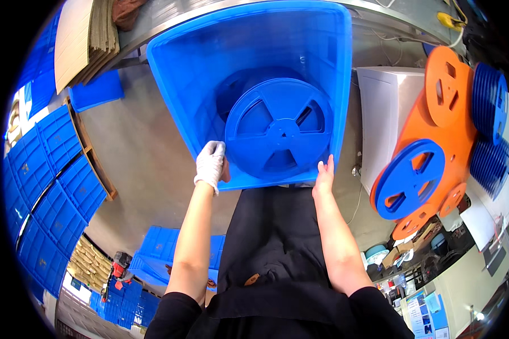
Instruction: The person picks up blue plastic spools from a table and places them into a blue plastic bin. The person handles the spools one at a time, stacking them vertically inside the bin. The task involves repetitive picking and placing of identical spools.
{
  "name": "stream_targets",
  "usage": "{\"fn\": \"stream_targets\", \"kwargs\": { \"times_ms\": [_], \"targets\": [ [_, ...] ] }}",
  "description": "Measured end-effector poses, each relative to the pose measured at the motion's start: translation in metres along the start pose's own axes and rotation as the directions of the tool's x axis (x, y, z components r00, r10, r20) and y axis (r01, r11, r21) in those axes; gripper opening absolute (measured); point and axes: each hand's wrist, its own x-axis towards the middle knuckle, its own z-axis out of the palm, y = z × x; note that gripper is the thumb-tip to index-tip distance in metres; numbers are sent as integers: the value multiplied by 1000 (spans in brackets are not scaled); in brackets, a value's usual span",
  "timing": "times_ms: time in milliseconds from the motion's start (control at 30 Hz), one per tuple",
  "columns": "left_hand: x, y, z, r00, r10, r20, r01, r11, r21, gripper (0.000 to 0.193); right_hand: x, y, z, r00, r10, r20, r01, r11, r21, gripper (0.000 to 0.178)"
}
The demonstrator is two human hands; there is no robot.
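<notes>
A blue plastic reel point(283, 129) with three cut-out windows lies tilted inside a large blue bin point(249, 42), near its front edge. Beneath and behind it, part of another dark blue reel point(226, 93) shows. My left hand point(210, 163), in a pale glove with bare fingertips, is closed at the upper reel's left edge, by the bin's rim. The exact grip is partly hidden. On the reel's lower right side, my bare right hand point(324, 177) rests close against its edge, fingers stretched out and pointing away from me.
Orange reels point(449, 85) and a blue reel point(410, 179) stand at the right, beside stacked blue reels point(486, 104) and a white cabinet point(387, 107). Blue crates point(56, 186) on a wooden pallet line the left. Cardboard sheets point(87, 42) lie on a metal table at the far left.
</notes>
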Motion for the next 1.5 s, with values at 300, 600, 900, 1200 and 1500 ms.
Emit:
{"fn": "stream_targets", "kwargs": {
  "times_ms": [300,600,900,1200,1500],
  "targets": [
    [60,13,-17,956,118,269,-130,991,24,14,24,4,66,988,85,-130,-91,995,-40,76],
    [249,5,41,954,243,174,-297,707,642,42,25,10,60,981,-56,-184,65,997,45,61],
    [350,43,152,851,286,440,-508,239,827,45,94,47,-1,865,416,282,-497,623,604,50],
    [363,87,216,724,-15,689,-688,51,724,53,158,61,21,822,168,544,-337,913,228,49],
    [408,74,215,714,-188,675,-695,-69,716,46,196,27,81,828,196,525,-394,870,296,49]
  ]
}}
